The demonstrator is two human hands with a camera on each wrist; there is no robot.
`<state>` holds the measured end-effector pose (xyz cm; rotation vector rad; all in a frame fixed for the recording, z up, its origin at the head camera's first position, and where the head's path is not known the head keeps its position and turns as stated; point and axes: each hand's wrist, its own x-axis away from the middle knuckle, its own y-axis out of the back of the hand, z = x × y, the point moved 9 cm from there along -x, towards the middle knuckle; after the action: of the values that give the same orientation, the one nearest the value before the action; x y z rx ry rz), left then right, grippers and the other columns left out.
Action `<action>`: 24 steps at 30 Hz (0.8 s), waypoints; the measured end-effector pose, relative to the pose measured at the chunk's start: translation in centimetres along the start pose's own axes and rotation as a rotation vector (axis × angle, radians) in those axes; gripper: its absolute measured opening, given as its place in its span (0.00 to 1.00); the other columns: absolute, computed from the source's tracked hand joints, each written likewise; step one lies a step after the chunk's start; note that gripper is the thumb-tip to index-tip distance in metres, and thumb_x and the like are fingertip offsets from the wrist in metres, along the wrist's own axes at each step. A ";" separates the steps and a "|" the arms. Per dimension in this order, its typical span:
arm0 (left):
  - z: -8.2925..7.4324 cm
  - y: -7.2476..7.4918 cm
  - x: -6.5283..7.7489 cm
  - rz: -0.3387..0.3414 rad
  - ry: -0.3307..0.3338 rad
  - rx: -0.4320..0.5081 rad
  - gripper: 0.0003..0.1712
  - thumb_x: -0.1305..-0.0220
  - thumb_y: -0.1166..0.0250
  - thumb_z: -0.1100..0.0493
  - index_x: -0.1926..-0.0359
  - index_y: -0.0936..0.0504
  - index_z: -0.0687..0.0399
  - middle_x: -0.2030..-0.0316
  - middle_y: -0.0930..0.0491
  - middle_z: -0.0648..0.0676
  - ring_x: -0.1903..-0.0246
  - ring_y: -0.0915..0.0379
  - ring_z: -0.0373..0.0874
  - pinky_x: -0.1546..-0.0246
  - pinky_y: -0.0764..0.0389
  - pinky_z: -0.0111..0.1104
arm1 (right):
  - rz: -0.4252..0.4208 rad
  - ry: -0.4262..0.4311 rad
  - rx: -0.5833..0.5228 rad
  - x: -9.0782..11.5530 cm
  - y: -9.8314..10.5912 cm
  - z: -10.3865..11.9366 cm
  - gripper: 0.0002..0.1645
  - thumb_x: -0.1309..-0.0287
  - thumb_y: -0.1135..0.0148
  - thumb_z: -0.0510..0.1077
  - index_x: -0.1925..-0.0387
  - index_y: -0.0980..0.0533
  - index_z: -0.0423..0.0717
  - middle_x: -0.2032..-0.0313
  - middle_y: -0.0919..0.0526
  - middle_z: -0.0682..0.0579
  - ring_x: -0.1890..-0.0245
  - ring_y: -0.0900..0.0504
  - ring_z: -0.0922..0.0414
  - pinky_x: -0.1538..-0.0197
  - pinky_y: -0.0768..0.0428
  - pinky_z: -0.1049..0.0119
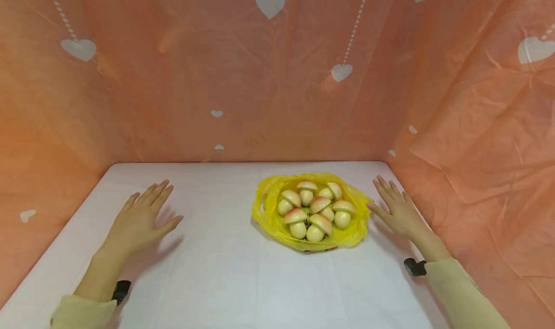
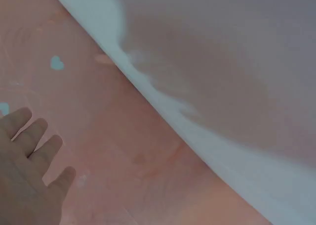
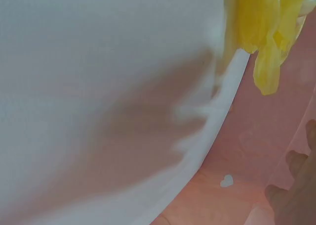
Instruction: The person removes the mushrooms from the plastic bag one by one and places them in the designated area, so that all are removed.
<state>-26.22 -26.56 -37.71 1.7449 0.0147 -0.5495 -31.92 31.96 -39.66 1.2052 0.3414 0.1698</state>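
Note:
A yellow plastic bag (image 1: 269, 225) lies with its mouth spread wide on the white table, right of the middle. Several toy mushrooms (image 1: 320, 223) with cream stems and pinkish caps sit inside it. My right hand (image 1: 401, 216) hovers just right of the bag, fingers spread and straight, thumb tip right at the bag's edge in the head view. Far to the left, my left hand (image 1: 134, 223) is held over the table with fingers extended and nothing in it. The right wrist view catches the bag's crumpled edge (image 3: 269, 62) beyond the table rim.
The white table (image 1: 208, 271) reaches back to an orange cloth (image 1: 243, 88) with pale hearts, which also hangs along both sides. Black wrist cameras (image 1: 415, 267) are strapped below each hand. Hand shadows fall on the tabletop.

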 end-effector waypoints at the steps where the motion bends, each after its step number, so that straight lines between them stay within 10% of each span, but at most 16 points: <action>1: -0.5 0.0 -0.3 -0.021 -0.013 0.009 0.48 0.33 0.34 0.39 0.24 0.35 0.64 0.24 0.38 0.64 0.27 0.41 0.65 0.30 0.44 0.63 | 0.004 0.004 -0.009 -0.1 -0.1 0.1 0.49 0.23 0.48 0.61 0.16 0.55 0.46 0.17 0.57 0.41 0.20 0.58 0.30 0.25 0.64 0.27; 13: -6.5 -0.1 -3.4 -0.223 -0.158 0.116 0.40 0.39 0.29 0.50 0.31 0.27 0.66 0.34 0.25 0.65 0.38 0.28 0.67 0.39 0.29 0.61 | 0.113 0.007 -0.005 -0.4 -2.3 0.8 0.57 0.30 0.39 0.64 0.18 0.54 0.37 0.17 0.58 0.40 0.20 0.59 0.32 0.25 0.61 0.27; 24: -11.3 -2.5 -5.8 -0.201 -0.195 0.259 0.35 0.37 0.27 0.51 0.34 0.24 0.64 0.39 0.22 0.62 0.40 0.25 0.63 0.42 0.24 0.59 | 0.196 0.041 -0.018 -0.5 -4.1 1.6 0.65 0.36 0.35 0.68 0.18 0.57 0.36 0.18 0.58 0.39 0.20 0.59 0.33 0.24 0.62 0.29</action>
<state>-28.09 -13.85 -36.27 1.9459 -0.0192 -0.8998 -32.05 28.92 -42.91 1.2183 0.2563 0.3671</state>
